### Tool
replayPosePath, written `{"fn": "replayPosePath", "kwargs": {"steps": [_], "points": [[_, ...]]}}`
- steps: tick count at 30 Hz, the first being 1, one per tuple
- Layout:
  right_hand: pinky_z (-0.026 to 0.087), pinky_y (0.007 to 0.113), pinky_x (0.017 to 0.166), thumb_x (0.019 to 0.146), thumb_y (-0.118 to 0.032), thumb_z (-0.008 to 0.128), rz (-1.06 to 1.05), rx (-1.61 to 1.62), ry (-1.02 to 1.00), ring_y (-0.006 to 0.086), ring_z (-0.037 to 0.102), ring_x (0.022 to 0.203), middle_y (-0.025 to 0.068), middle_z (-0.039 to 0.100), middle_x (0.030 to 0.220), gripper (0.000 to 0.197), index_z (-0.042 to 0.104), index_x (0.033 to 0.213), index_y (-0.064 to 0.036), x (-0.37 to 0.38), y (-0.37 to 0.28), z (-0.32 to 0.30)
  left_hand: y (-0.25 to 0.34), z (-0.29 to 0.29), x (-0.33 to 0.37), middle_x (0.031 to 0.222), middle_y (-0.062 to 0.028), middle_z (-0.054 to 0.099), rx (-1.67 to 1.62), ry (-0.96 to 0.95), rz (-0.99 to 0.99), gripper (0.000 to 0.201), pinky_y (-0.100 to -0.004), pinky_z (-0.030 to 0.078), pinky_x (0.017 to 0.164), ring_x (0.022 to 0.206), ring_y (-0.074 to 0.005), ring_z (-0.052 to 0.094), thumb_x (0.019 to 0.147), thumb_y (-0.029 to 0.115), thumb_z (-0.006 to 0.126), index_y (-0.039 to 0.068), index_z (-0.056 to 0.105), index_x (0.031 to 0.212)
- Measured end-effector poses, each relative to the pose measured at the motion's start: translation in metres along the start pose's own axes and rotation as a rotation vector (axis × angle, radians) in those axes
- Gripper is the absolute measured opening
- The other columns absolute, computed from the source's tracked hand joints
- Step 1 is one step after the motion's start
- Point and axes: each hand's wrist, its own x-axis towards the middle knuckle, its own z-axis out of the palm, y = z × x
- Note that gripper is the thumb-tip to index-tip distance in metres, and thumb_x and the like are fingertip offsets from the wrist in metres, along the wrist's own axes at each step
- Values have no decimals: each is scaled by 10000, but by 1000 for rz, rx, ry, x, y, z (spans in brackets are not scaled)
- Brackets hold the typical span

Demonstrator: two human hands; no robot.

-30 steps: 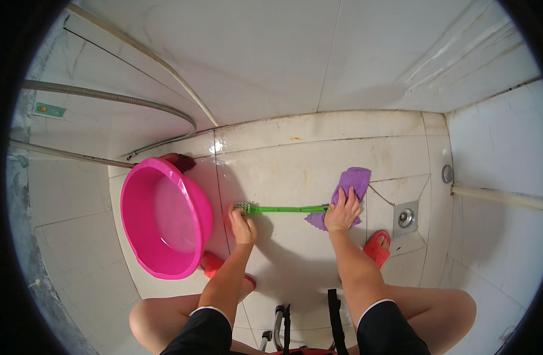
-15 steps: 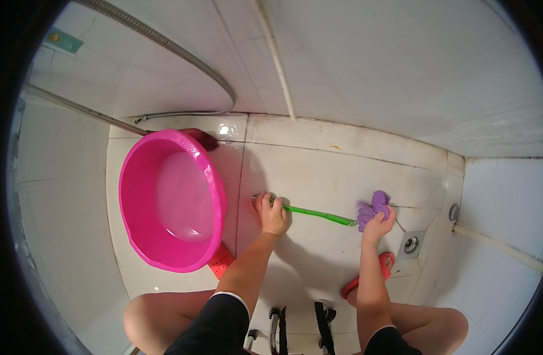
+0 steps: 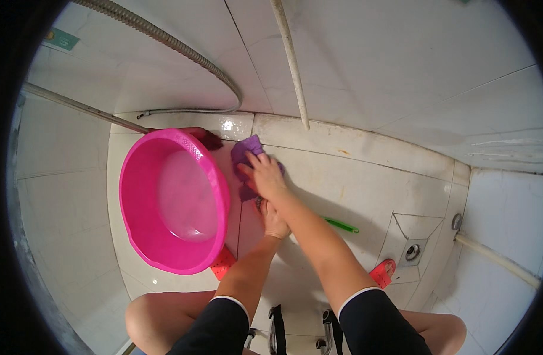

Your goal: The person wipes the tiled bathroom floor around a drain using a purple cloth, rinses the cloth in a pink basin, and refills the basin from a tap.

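And our right hand (image 3: pixel 264 173) is swinging the purple cloth (image 3: pixel 241 152) to eleven o'clock, fingers spreading across it; we're shifting work toward the pink basin (image 3: pixel 218 171), our left hand (image 3: pixel 275 222) gripping the green brush (image 3: pixel 342 225).

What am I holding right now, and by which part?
Your left hand seems to hold the green brush near its bristle end, partly hidden; your right hand lies spread over the purple cloth, any grip unclear.
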Motion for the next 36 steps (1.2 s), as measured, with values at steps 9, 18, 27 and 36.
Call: {"fn": "replayPosePath", "kwargs": {"steps": [9,18,27,36], "points": [[386,420,889,649,-97,621,823,-372,362,298,457,988,99,486,1121,394,581,1040,-128,-151,127,-100,6,-16,-2,1144,-215,427,-53,78,-29,214,-593,217,960,1107,-432,365,714,99,557,60,531,923],[369,428,862,621,-81,647,339,88,626,304,467,1000,67,503,1129,449,596,1059,-162,-2,13,-41,4,-23,0,1176,-205,422,110,0,-28,296,-548,247,964,1129,-421,359,714,126,573,57,526,997],[359,397,881,764,-183,569,-64,-225,-111,223,405,1157,43,345,1385,498,464,1251,-198,91,10,26,-1,-15,-1,1155,-200,435,8,-6,-53,414,-541,236,965,1123,-403,350,726,202,557,67,502,1113],[399,447,847,722,-132,605,432,-401,51,281,459,1011,50,477,1189,434,522,1146,-177,-34,110,-80,4,-26,-1,1131,-229,404,1,53,6,251,-566,265,951,1106,-443,346,696,75,542,41,513,943]]}}
